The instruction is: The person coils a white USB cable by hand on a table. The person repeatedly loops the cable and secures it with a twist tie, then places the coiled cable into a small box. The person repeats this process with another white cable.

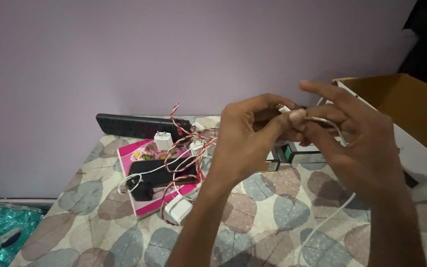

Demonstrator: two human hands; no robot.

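Head view showed both hands raised over the tabletop [253,222], left hand [245,143] and right hand [357,143] pinching a thin white cable [329,121], probably at its plug. It looked light, limp and slippery; best gripped at the plug.

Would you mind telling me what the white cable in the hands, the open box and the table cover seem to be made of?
White cable: smooth plastic-sheathed, faint sheen, bends freely.
Box: likely cardboard, matte brown inside, white outside, thin flat walls.
Table cover: leaf-printed, probably vinyl or cloth; hard to tell in this light.
Left hand and right hand pinch the cable's end.
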